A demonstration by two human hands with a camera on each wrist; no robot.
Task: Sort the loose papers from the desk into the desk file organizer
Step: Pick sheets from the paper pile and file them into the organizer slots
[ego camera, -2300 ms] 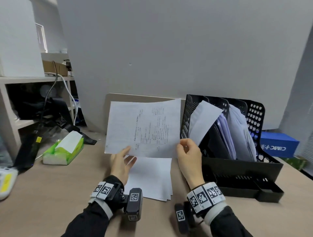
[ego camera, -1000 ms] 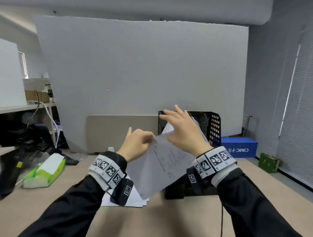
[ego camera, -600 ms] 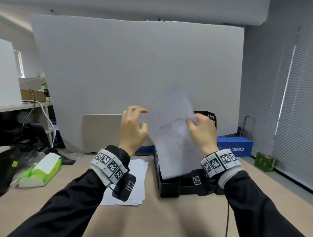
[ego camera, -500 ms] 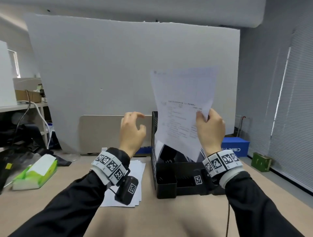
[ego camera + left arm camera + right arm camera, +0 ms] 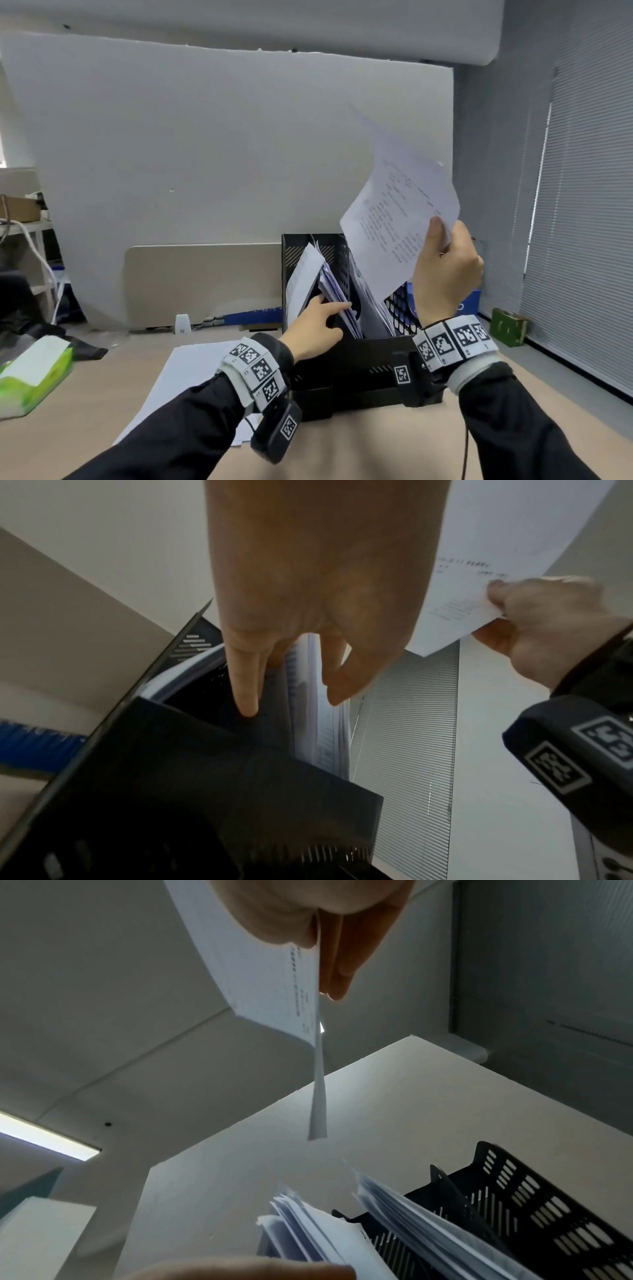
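Observation:
My right hand (image 5: 442, 233) pinches a printed sheet (image 5: 400, 222) by its lower right edge and holds it tilted in the air above the black file organizer (image 5: 346, 363). In the right wrist view the sheet (image 5: 274, 974) hangs between thumb and fingers, over the filed papers (image 5: 394, 1218). My left hand (image 5: 334, 303) reaches into the organizer with straight fingers that touch the filed papers (image 5: 329, 284) in a left slot. The left wrist view shows the index fingertip (image 5: 246, 707) inside that slot. A stack of loose papers (image 5: 191, 370) lies on the desk left of the organizer, partly hidden by my left arm.
A green tissue box (image 5: 30, 373) sits at the desk's left edge. A beige divider panel (image 5: 205, 284) and a large white board stand behind the desk. A blue box (image 5: 471, 303) is behind the organizer, and a small green box (image 5: 507, 325) is by the blinds on the right.
My left hand has dropped from mid-air into the organizer's left slot. The right hand has swung the sheet to the right and tilted it.

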